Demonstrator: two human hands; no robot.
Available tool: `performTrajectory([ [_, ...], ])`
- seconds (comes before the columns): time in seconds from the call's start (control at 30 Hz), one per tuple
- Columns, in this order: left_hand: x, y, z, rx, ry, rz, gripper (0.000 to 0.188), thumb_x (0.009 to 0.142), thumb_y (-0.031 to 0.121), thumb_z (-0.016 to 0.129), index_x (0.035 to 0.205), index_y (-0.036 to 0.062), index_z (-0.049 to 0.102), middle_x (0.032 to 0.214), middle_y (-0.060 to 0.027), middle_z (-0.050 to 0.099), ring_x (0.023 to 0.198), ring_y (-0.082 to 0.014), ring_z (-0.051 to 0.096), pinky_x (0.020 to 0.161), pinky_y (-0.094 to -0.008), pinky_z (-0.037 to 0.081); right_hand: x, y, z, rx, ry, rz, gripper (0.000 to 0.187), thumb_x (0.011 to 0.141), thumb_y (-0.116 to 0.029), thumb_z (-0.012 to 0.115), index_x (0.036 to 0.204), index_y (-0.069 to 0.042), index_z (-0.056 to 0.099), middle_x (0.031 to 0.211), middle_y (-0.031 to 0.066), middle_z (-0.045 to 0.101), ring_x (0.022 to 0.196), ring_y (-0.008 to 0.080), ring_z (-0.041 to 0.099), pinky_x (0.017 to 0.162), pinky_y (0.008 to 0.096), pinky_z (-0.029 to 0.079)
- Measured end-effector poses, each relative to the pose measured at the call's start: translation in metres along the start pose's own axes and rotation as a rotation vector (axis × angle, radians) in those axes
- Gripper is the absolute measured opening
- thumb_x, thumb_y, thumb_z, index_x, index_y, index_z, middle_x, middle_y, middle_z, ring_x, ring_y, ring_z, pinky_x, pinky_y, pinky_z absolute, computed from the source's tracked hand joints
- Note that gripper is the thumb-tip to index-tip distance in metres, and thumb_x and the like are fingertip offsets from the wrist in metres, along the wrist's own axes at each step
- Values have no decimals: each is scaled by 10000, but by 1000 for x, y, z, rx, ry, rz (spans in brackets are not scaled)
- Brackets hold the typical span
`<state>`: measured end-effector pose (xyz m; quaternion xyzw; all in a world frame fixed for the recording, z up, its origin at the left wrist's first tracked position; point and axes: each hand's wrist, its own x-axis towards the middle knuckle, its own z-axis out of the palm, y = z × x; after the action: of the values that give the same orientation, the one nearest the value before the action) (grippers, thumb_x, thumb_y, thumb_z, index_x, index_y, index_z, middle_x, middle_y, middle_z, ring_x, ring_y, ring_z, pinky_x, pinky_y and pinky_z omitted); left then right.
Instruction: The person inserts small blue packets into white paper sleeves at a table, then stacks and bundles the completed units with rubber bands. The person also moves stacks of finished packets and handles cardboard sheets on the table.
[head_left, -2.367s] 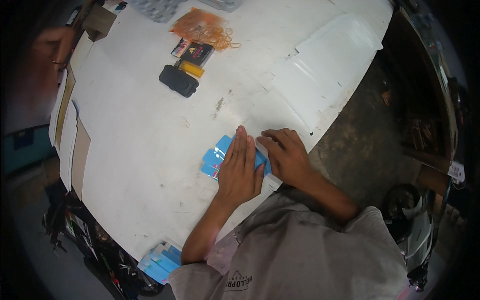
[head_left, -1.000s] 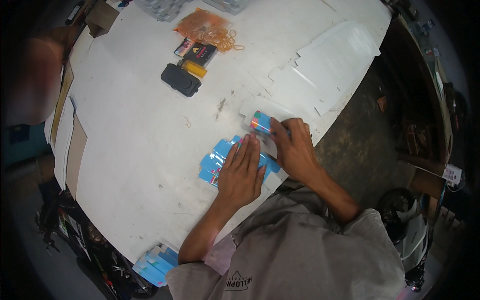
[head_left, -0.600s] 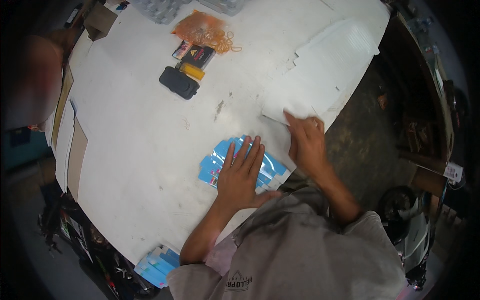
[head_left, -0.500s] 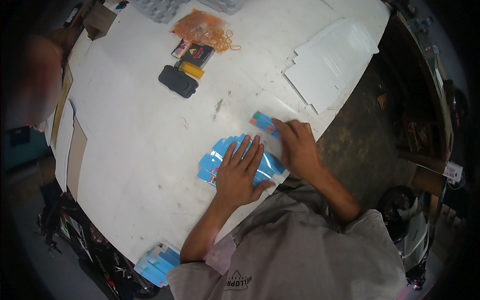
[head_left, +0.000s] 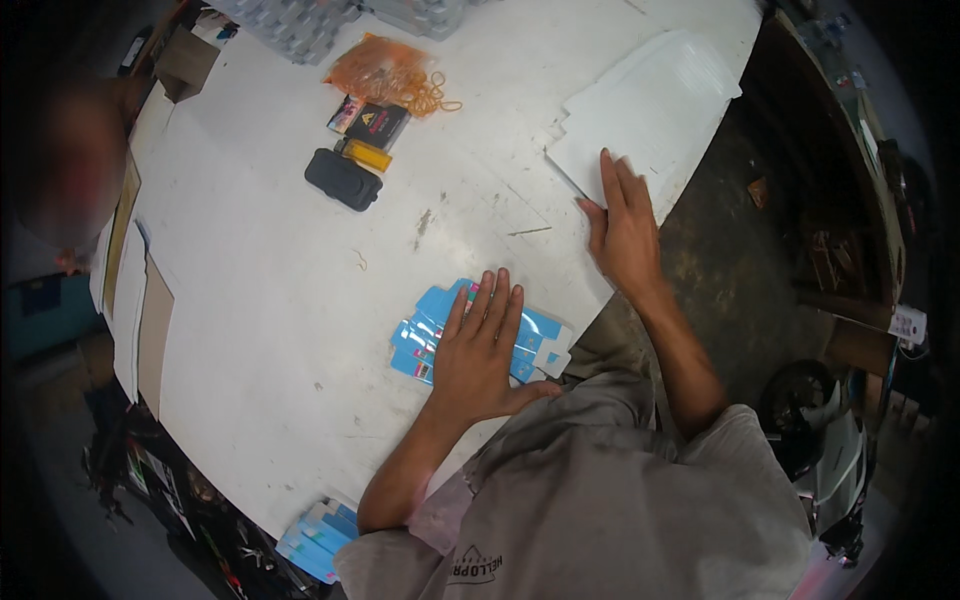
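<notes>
My left hand [head_left: 475,355] lies flat, fingers spread, on a blue flat carton blank [head_left: 538,335] near the table's front edge. Its palm hides the middle of the blank; stepped flaps show on the left and a pale flap on the right. My right hand [head_left: 630,230] is open, fingers stretched out, over the near edge of a pile of white die-cut card sheets [head_left: 650,100]. Nothing is visible in its fingers. Whether the fingertips touch the top sheet, I cannot tell.
More blue carton blanks [head_left: 322,540] lie at the front left corner of the white table [head_left: 270,330]. Farther back are a black case [head_left: 343,180], a yellow lighter [head_left: 367,154], a dark small box [head_left: 381,126] and a bag of rubber bands [head_left: 375,70]. Grey stacked pieces [head_left: 290,25] stand beyond.
My right hand has left the blue patterned card strip it was holding and moved away to the white sheets. That strip no longer shows there. My left hand stays on the blank.
</notes>
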<state>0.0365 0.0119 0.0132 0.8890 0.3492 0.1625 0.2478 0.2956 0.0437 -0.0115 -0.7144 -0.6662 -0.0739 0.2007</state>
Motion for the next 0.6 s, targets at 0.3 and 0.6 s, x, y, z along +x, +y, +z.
performTrajectory([
  [0.3,1,-15,24,-60,94,-34,632,965,283,616,1513,-3,486,1567,-265,459,1487,-444,387,1216,-636,247,-25,-50,-23,407,-219,25,338,939,-77,658,1271,-18,632,1079,198,597,851,372,619,825,435,457],
  [0.6,16,0,-3,121,-99,-25,728,989,369,597,1529,-86,420,1635,-270,360,1548,-409,302,1247,-587,219,4,-19,-10,21,131,-33,480,870,-20,625,1350,4,619,1201,193,653,1147,379,585,937,508,442],
])
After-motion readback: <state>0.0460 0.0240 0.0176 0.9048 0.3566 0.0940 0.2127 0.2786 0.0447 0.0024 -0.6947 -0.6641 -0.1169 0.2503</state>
